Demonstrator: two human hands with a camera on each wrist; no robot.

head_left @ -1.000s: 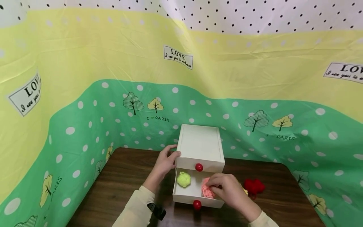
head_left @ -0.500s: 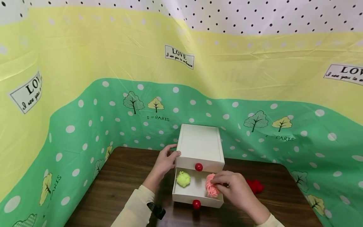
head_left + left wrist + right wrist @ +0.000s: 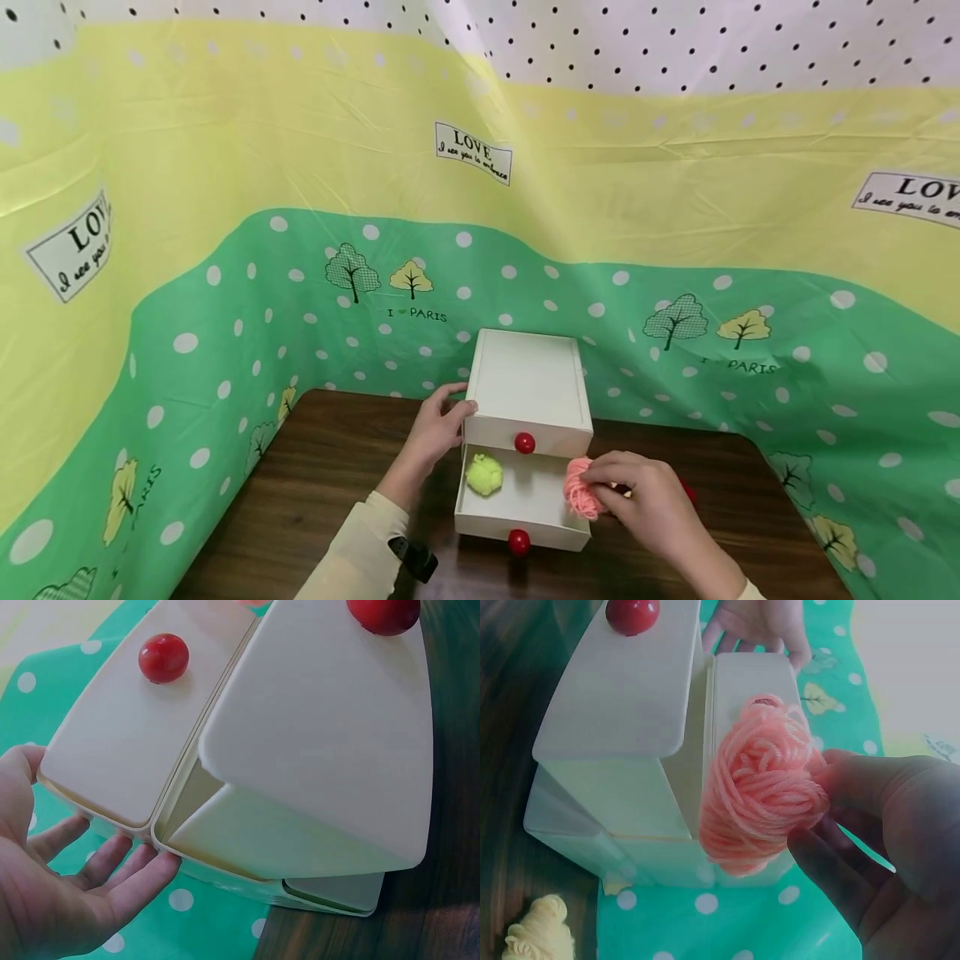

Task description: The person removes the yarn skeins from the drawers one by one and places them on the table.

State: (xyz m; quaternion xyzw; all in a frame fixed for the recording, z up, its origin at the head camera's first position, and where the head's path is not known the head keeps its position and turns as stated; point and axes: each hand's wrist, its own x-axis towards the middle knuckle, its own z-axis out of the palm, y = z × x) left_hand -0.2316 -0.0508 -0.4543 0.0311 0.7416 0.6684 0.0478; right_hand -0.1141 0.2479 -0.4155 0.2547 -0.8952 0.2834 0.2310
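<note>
A white two-drawer cabinet (image 3: 528,379) with red knobs stands on the table, its lower drawer (image 3: 517,510) pulled out. My left hand (image 3: 438,421) rests against the cabinet's left side; in the left wrist view its fingers are spread along the wall, thumb at the edge. My right hand (image 3: 652,500) pinches a skein of pink yarn (image 3: 761,787) between thumb and fingers, over the drawer's right edge. A yellow-green ball of yarn (image 3: 483,474) lies at the left inside the drawer.
Red yarn (image 3: 688,493) shows partly behind my right hand. A pale yellow skein (image 3: 540,934) lies on the table beside the cabinet in the right wrist view. A patterned green and yellow curtain (image 3: 465,258) encloses the dark wooden table (image 3: 322,467).
My right hand has lifted the pink yarn and carried it rightward, from inside the drawer to its right edge. The left hand has kept its place on the cabinet.
</note>
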